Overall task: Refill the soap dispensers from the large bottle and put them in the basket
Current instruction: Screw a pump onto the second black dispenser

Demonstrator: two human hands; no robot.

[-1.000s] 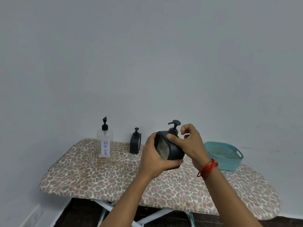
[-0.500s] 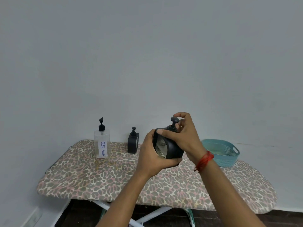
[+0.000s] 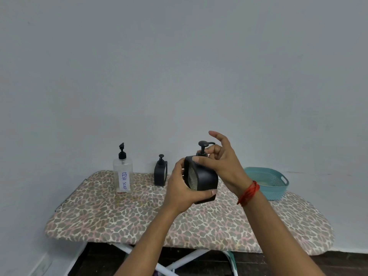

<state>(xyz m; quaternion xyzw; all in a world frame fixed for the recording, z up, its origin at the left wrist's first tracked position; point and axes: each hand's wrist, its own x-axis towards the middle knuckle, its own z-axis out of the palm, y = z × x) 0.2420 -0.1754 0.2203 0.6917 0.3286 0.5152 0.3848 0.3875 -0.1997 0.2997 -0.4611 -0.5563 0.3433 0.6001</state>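
Black dispenser (image 3: pixel 207 180) in left hand (image 3: pixel 179 189), basket (image 3: pixel 276 191) beyond.

Red thread bracelet (image 3: pixel 249 193) beside right hand (image 3: pixel 222 166)

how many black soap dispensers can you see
2. The held dispenser is gripped by the left hand, the right hand at its pump; the standing dispenser sits on the ironing board beside the clear bottle. None looks hidden.

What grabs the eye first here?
A black soap dispenser held mid-frame: the left hand grips its body, the right hand curls at its pump. Behind, on the leopard-print ironing board, a clear bottle labelled DISH SOAP stands left, a second black dispenser beside it, a teal basket far right.
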